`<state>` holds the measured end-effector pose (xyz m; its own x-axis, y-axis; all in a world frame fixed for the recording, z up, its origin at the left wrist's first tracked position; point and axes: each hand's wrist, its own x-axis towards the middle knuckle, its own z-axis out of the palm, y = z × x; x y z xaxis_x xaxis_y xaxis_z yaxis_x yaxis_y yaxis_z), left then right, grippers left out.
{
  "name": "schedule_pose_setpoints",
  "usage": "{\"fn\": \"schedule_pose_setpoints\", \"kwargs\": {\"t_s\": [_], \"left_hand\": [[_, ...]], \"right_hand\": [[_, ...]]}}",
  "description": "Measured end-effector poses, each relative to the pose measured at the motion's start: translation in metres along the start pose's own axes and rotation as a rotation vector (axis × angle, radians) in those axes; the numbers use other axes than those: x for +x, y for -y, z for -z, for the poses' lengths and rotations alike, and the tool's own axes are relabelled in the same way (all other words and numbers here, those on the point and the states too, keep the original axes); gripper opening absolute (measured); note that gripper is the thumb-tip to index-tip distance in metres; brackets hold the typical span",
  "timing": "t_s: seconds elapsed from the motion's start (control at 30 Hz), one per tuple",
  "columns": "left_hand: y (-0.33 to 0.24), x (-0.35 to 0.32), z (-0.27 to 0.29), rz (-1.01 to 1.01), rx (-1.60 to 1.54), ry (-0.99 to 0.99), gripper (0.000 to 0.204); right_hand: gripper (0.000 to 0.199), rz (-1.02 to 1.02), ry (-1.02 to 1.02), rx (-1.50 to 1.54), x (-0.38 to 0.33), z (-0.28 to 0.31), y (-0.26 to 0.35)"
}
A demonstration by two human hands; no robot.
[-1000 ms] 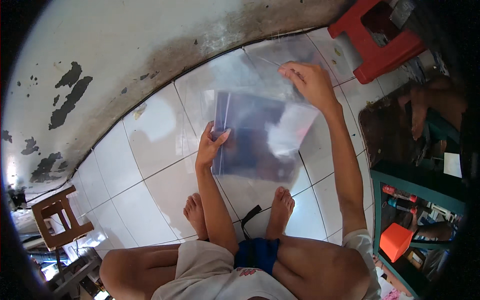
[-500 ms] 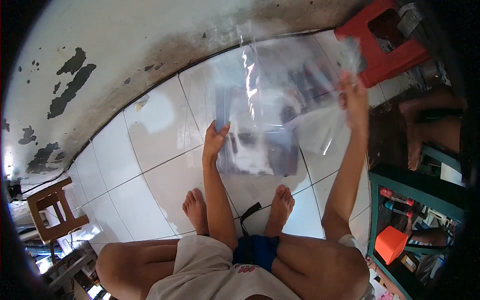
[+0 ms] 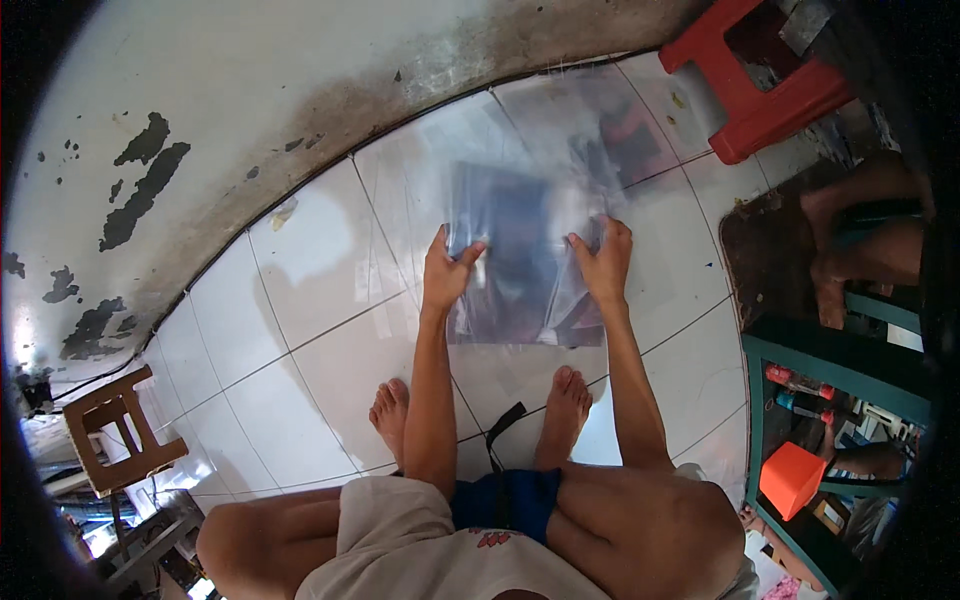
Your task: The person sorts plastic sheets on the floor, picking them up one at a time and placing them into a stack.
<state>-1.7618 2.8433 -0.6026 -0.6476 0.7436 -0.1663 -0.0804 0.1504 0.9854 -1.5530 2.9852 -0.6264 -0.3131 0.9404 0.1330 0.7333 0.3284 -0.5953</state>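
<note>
My left hand (image 3: pixel 448 272) is closed on the left edge of a clear plastic sheet (image 3: pixel 525 240), its thumb on top. My right hand (image 3: pixel 606 262) grips the opposite edge, thumb inward. The sheet looks like a flat bag, or several layers; which of these I cannot tell. It hangs over the floor between my hands, with a bluish, shiny middle. Beyond it, more loose clear plastic (image 3: pixel 560 110) lies spread toward the wall, partly over a dark and reddish patch.
White floor tiles (image 3: pixel 310 390) run up to a peeling wall (image 3: pixel 260 100). A red stool (image 3: pixel 760 100) stands at far right, a brown stool (image 3: pixel 118 430) at left. At right are a green frame (image 3: pixel 840 365), an orange container (image 3: pixel 792 477) and another person's limbs (image 3: pixel 870 230).
My right hand has swung down and left from beside the red stool to the sheet's right edge. The lifted plastic has come down. My left hand stays near the left edge.
</note>
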Motion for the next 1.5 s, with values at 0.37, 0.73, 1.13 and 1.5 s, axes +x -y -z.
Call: {"fn": "schedule_pose_setpoints", "kwargs": {"t_s": [0.37,0.73,1.13,1.5], "left_hand": [[-0.247,-0.011,0.016,-0.717,0.551,0.622,0.032],[-0.187,0.005,0.094,-0.306,0.335,0.224,0.021],[-0.030,0.017,0.071,-0.350,0.044,0.115,0.024],[0.070,0.013,0.130,-0.762,0.728,-0.228,0.022]], "right_hand": [[0.057,-0.201,0.157,1.389,0.082,0.051,0.039],[0.045,0.224,-0.010,1.163,0.051,0.093,0.086],[0.032,-0.021,0.043,0.989,0.012,0.009,0.041],[0.014,0.203,0.181,0.653,0.011,-0.010,0.031]]}}
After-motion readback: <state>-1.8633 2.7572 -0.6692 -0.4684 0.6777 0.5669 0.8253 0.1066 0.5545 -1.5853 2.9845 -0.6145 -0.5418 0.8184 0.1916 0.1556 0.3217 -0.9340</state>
